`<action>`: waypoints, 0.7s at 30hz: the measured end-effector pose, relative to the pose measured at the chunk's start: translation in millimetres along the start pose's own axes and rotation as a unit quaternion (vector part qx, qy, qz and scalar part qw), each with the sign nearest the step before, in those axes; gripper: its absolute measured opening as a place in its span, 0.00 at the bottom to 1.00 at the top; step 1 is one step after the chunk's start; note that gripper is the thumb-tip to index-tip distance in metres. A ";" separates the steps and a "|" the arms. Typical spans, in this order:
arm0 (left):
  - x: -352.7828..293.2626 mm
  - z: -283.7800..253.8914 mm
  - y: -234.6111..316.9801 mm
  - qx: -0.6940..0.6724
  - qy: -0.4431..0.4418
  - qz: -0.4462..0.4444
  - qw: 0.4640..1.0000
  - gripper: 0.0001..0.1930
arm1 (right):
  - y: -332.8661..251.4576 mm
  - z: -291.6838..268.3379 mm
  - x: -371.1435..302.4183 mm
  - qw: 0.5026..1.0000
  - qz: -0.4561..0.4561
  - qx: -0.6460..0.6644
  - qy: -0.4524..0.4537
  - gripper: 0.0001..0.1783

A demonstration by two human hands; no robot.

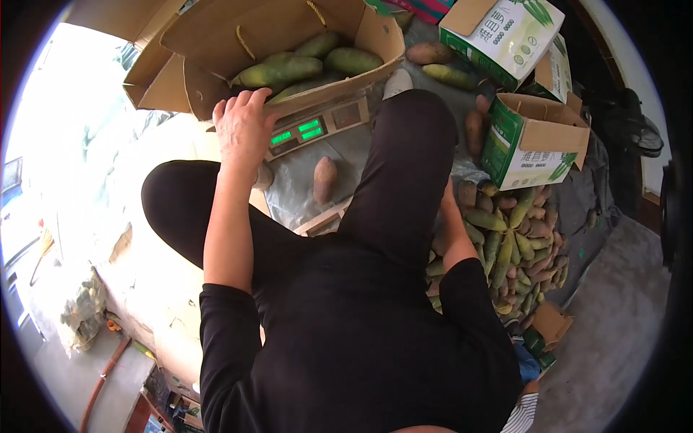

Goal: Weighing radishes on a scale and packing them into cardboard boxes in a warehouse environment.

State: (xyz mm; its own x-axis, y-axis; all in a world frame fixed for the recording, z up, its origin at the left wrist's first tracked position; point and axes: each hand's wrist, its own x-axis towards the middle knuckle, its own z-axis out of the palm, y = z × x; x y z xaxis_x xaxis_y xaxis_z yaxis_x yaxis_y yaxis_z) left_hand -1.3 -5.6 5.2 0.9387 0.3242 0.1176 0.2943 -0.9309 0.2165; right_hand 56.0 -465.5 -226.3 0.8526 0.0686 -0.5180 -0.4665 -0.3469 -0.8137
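Note:
An uncovered cardboard box (328,94) with rope handles holds several green radishes (281,71). It sits on a scale (317,128) whose small displays glow green. My left hand (242,128) is closed over the box's near left rim, fingers bent over the edge and thumb on the outer side. Down beside my right knee is my right hand (449,202), its fingers hidden behind the leg. Near it lies a big heap of green radishes (498,245) mixed with brownish-pink roots (538,267). A single brownish root (325,180) rests between my legs, in front of the scale.
Green-and-white cartons (534,141) stand at the right, with another carton (502,36) behind them. Loose roots (429,53) lie between the scale and the cartons. A black fan (635,126) is at the far right. Plastic sheeting (292,187) covers the floor by the scale.

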 end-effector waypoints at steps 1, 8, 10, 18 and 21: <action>-9.3 -8.0 -8.1 -0.003 0.011 -0.016 1.000 0.18 | -37.7 30.1 -28.2 0.992 0.075 0.101 -0.029 0.17; -4.8 -12.9 0.5 -0.047 0.062 0.006 0.997 0.18 | -84.7 58.8 -84.4 0.937 0.285 0.193 0.065 0.17; -3.9 -13.4 1.3 -0.045 0.062 0.008 0.997 0.18 | -61.7 64.6 -74.5 0.946 0.269 0.177 0.043 0.17; -5.4 -12.6 0.4 -0.040 0.065 0.003 0.997 0.17 | 9.0 104.8 -39.9 0.972 0.203 0.112 -0.050 0.17; -4.9 -12.3 1.3 -0.035 0.073 0.013 0.997 0.15 | 27.5 111.1 -32.0 0.977 0.178 0.091 -0.073 0.16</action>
State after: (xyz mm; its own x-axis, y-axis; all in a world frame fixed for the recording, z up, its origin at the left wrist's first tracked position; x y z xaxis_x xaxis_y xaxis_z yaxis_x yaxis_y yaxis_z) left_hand -7.7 -6.4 16.8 0.9082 0.3252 0.2635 0.2514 -0.9271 0.2779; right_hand -10.3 -373.3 -261.4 0.5922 0.1104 -0.7982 -0.7728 -0.2025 -0.6014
